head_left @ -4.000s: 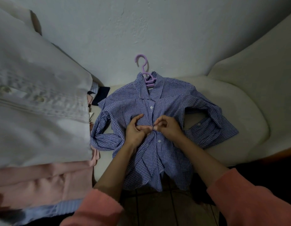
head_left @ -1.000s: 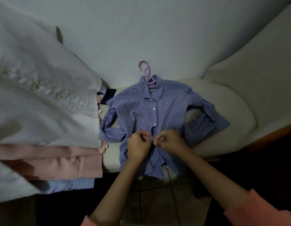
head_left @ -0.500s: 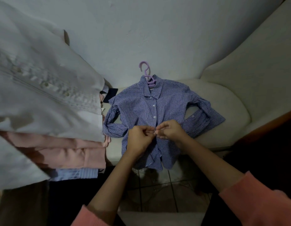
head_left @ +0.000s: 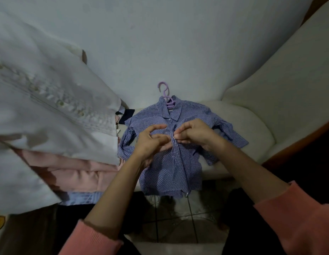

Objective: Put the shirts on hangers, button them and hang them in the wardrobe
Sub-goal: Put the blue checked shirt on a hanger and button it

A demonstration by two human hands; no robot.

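Note:
A small blue-and-white checked shirt lies front up on a cream cushion. A lilac plastic hanger sits inside it, hook poking out of the collar toward the wall. My right hand pinches the shirt's front placket at mid chest and lifts it into a ridge. My left hand rests just left of the placket, its fingers curled loosely against the fabric and thumb raised. Both sleeves are folded at the shirt's sides. The lower hem hangs over the cushion's front edge.
A tall stack of folded shirts, white on top, pink and pale blue below, fills the left side. A cream sofa back rises on the right, a white wall behind. Tiled floor shows below the cushion.
Both hands have moved up the placket from the lower chest toward the collar. My left hand's fingers have loosened, while the right hand pulls the placket up.

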